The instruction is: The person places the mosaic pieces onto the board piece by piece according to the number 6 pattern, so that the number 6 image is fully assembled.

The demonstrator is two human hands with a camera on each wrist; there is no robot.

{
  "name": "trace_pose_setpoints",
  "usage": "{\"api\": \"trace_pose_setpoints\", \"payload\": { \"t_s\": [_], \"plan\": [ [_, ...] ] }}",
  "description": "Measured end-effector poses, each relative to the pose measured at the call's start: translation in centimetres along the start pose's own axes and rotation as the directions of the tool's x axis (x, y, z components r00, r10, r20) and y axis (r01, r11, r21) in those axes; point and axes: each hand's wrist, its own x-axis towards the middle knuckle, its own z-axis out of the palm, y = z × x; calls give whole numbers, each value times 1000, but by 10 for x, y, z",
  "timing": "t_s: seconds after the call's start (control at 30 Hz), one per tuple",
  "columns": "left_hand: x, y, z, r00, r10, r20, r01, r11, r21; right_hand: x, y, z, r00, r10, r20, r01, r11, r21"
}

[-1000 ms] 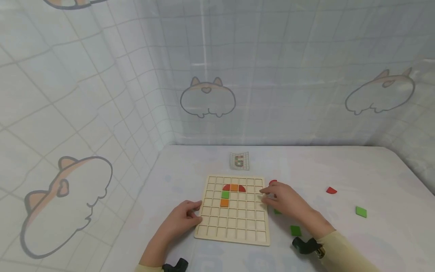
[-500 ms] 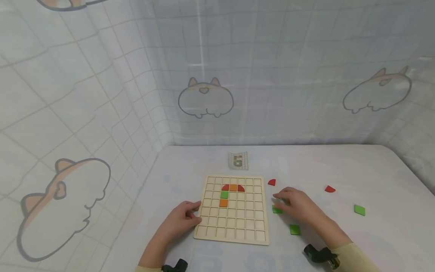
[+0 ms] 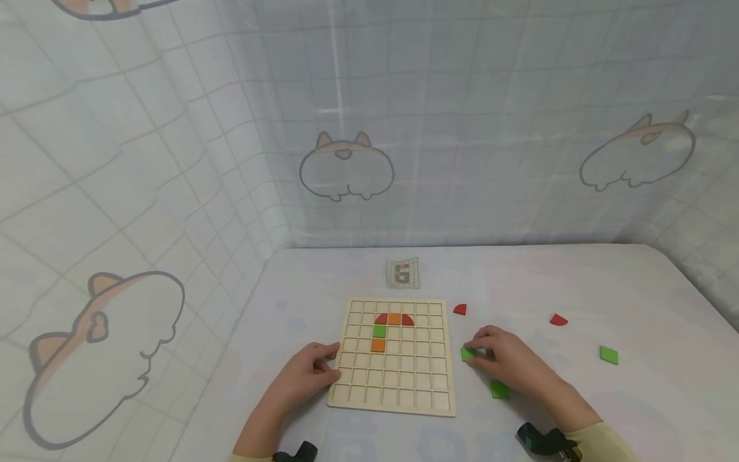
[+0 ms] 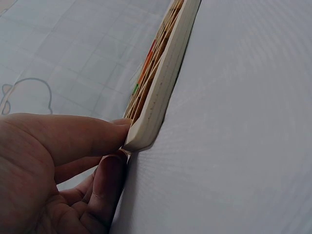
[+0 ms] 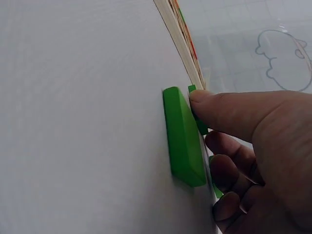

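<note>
A wooden grid board (image 3: 412,382) lies on the table. In its cells sit red quarter-circle tiles, orange square tiles (image 3: 378,345) and a green square tile (image 3: 379,331), forming a partial curve. My left hand (image 3: 306,373) holds the board's left edge; the left wrist view shows the thumb (image 4: 92,136) and a finger at its corner. Right of the board, my right hand (image 3: 514,364) pinches a loose green square tile (image 3: 467,354) on the table, its thumb on that tile (image 5: 199,117) in the right wrist view. A second green tile (image 3: 499,389) lies just below the hand.
A small pattern card (image 3: 403,273) with a coloured G shape lies behind the board. One red quarter-circle tile (image 3: 460,309) lies beside the board's upper right. Farther right are another red quarter-circle tile (image 3: 558,319) and a green tile (image 3: 609,355). Patterned sheeting (image 3: 462,192) surrounds the table.
My right hand has drawn back from the board's right edge, moved down and right, and taken hold of the loose green tile. The left hand stays at the board.
</note>
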Motion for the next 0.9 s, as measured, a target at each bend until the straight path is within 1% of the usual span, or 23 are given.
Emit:
{"api": "trace_pose_setpoints", "payload": {
  "t_s": [0.13,0.23,0.4,0.53,0.7,0.9],
  "plan": [
    [0,1,0,1000,-9,-3,9,1000,4,0,-1,0,1000,-13,2,13,1000,-20],
    [-1,2,0,1000,-14,-1,14,1000,2,0,-2,0,1000,-6,12,7,999,-36],
    [-1,2,0,1000,-20,1,20,1000,-1,-1,-4,0,999,-28,18,29,996,-82],
    [-1,3,0,1000,-19,0,19,1000,1,-1,-3,0,1000,-23,6,24,993,-118],
    [-1,4,-1,1000,-13,2,13,1000,9,-2,-5,-3,1000,-12,-18,10,992,-127],
    [-2,4,-1,1000,-11,2,11,1000,12,1,-13,-7,999,-42,-26,38,990,-137]
  ]
}}
